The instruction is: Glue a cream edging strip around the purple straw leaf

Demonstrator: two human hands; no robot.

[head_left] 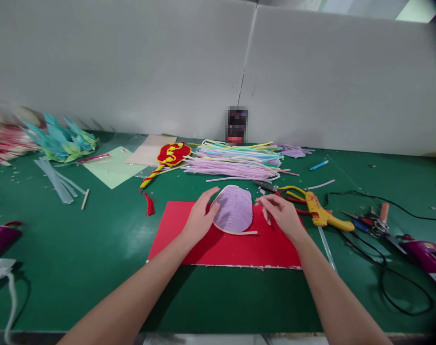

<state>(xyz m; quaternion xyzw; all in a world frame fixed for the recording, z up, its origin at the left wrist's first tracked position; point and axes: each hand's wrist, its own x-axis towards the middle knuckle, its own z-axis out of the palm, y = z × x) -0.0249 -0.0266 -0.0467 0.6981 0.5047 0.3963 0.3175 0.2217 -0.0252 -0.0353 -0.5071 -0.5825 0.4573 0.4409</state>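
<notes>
An oval lilac piece (234,209), made of pipe cleaners laid in slanting rows, sits over a red board (218,251). A cream pipe cleaner (239,233) borders its left and bottom edges, and its free end sticks out to the lower right. My left hand (200,215) grips the oval's left edge between thumb and fingers. To the right of the oval, apart from it, is my right hand (281,214) with its fingers drawn together. Whatever those fingertips may hold is too small to make out.
Pastel pipe cleaners (232,165) lie in a pile behind the board. At right are pliers (270,187), a yellow glue gun (320,211), its black cord (383,278) and scissors (401,244). A red and yellow fan (173,154) and glue sticks (57,182) lie left.
</notes>
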